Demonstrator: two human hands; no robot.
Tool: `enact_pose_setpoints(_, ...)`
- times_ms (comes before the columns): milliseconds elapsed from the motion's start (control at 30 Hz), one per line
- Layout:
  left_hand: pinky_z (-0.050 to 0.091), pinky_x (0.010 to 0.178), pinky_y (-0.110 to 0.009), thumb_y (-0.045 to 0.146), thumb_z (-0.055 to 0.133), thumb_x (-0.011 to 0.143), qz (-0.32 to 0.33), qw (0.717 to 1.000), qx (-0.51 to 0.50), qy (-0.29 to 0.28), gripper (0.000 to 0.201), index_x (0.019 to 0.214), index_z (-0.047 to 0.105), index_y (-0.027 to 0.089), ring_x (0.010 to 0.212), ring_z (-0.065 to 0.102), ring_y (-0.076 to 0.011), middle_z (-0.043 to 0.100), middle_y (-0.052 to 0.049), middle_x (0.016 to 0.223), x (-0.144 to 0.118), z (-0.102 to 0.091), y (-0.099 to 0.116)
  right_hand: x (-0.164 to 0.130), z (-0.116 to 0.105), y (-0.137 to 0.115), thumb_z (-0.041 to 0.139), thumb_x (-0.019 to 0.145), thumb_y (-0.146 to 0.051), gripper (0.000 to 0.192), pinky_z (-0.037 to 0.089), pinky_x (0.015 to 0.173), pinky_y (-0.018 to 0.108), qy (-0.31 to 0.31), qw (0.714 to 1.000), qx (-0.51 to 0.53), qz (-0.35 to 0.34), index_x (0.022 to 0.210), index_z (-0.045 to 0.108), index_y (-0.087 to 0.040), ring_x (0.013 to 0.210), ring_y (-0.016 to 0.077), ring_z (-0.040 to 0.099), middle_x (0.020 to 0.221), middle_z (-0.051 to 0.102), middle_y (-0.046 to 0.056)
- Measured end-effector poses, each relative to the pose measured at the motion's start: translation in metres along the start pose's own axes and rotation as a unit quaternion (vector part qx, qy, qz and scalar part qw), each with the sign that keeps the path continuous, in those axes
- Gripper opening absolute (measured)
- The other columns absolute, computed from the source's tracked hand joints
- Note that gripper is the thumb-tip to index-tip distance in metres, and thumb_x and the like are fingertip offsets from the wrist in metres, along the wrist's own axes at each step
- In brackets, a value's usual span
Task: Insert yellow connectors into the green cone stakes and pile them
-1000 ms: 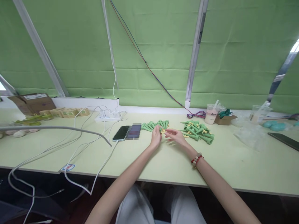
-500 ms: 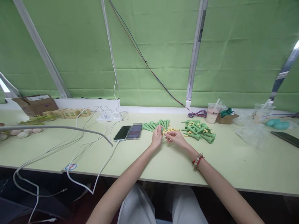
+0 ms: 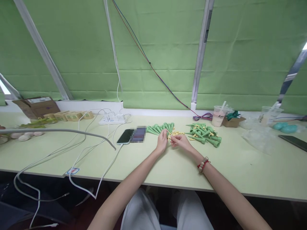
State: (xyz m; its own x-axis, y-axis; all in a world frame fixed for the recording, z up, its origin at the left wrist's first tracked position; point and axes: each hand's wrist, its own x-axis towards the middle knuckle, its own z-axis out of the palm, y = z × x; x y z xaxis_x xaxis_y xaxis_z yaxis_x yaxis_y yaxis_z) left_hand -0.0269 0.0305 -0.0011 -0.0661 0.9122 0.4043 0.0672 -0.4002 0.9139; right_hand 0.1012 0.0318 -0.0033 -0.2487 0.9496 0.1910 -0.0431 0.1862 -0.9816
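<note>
Your left hand (image 3: pixel 162 141) and right hand (image 3: pixel 180 141) meet at the middle of the pale green tabletop (image 3: pixel 168 166), fingertips pinched together on a small yellow plastic piece (image 3: pixel 169 137), too tiny to tell its long axis. Just behind your left hand lies a fan of green plastic cone spikes (image 3: pixel 160 128), tips spread away from you; a jumbled pile of green spikes with yellow pieces (image 3: pixel 203 134) sits right of your right hand. A dark smartphone (image 3: pixel 124 136) rests nearby, to the left.
</note>
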Motion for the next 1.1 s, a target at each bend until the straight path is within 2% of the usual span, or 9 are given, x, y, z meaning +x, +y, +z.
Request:
enact_pose_setpoints(167,0.020,0.036,-0.020,0.064,0.032,0.082,-0.054,0.998,-0.026,-0.003,0.048,0.084,0.048,0.019,0.034,0.022,-0.0069,0.026,0.010,0.041,-0.001,0.000,0.007,-0.004,0.003,-0.001,0.049,0.075,-0.064,0.047,0.050,0.051,0.028,-0.044,0.998,-0.047,-0.002,0.070,0.053,-0.017,0.049,0.0116,0.057,0.064,0.056,0.000)
enact_pose_setpoints(267,0.017,0.035,-0.020,0.064,0.031,0.083,-0.115,0.992,-0.056,0.006,0.049,0.083,0.049,0.019,0.032,0.021,-0.0072,0.024,0.010,0.038,0.000,0.002,0.011,-0.010,0.002,-0.006,0.047,0.083,-0.052,0.034,0.047,0.056,0.028,-0.029,0.977,-0.181,-0.109,0.077,0.051,-0.019,0.054,0.0115,0.054,0.072,0.056,0.000)
enact_pose_setpoints(367,0.018,0.035,-0.020,0.063,0.031,0.084,-0.120,0.991,-0.052,-0.006,0.048,0.082,0.049,0.019,0.033,0.021,-0.0072,0.024,0.010,0.039,-0.001,0.003,0.011,-0.014,0.001,-0.010,0.045,0.085,-0.044,0.029,0.044,0.062,0.029,-0.015,0.944,-0.273,-0.184,0.068,0.047,-0.020,0.057,0.0129,0.049,0.064,0.052,-0.001)
enact_pose_setpoints(500,0.024,0.040,-0.021,0.061,0.036,0.083,0.001,1.000,0.003,0.002,0.046,0.081,0.050,0.018,0.039,0.025,-0.0070,0.029,0.008,0.047,-0.003,0.000,0.011,-0.013,0.010,-0.011,0.039,0.084,-0.051,0.039,0.045,0.054,0.029,-0.055,0.987,-0.136,-0.061,0.059,0.037,-0.021,0.049,0.0134,0.048,0.053,0.043,-0.003)
enact_pose_setpoints(600,0.027,0.043,-0.021,0.062,0.038,0.082,0.044,0.999,0.018,0.009,0.046,0.079,0.051,0.018,0.042,0.028,-0.0073,0.032,0.007,0.051,-0.002,-0.001,0.011,-0.012,0.016,-0.011,0.033,0.083,-0.059,0.043,0.045,0.050,0.030,-0.092,0.994,-0.036,0.048,0.061,0.034,-0.022,0.045,0.0135,0.049,0.052,0.040,-0.004)
enact_pose_setpoints(700,0.024,0.040,-0.021,0.063,0.035,0.082,-0.013,0.999,-0.028,-0.009,0.047,0.082,0.049,0.018,0.038,0.025,-0.0073,0.028,0.008,0.047,-0.001,0.001,0.009,-0.017,0.014,-0.014,0.035,0.085,-0.054,0.038,0.043,0.055,0.029,-0.045,0.986,-0.156,-0.030,0.067,0.041,-0.022,0.050,0.0141,0.050,0.058,0.047,-0.002)
enact_pose_setpoints(833,0.021,0.039,-0.021,0.066,0.032,0.081,-0.054,0.998,-0.043,-0.014,0.050,0.082,0.048,0.018,0.036,0.023,-0.0075,0.024,0.009,0.045,-0.001,0.004,0.008,-0.022,0.009,-0.016,0.039,0.088,-0.042,0.026,0.041,0.063,0.029,0.020,0.932,-0.329,-0.151,0.074,0.047,-0.022,0.062,0.0158,0.052,0.067,0.055,0.000)
enact_pose_setpoints(967,0.033,0.047,-0.022,0.059,0.035,0.084,0.046,0.997,0.053,0.010,0.044,0.079,0.051,0.018,0.046,0.036,-0.0091,0.036,0.005,0.053,-0.004,0.000,0.012,-0.017,0.013,-0.010,0.028,0.090,-0.045,0.035,0.040,0.048,0.025,-0.043,0.976,-0.205,-0.057,0.066,0.038,-0.022,0.045,0.0125,0.050,0.053,0.043,-0.005)
enact_pose_setpoints(1100,0.037,0.048,-0.024,0.056,0.031,0.087,0.036,0.995,0.096,0.016,0.042,0.082,0.052,0.020,0.046,0.042,-0.0110,0.040,0.005,0.051,-0.004,-0.002,0.014,-0.013,0.015,-0.003,0.035,0.087,-0.054,0.032,0.039,0.039,0.023,-0.049,0.988,-0.138,-0.045,0.085,0.044,-0.022,0.038,0.0095,0.049,0.065,0.053,-0.004)
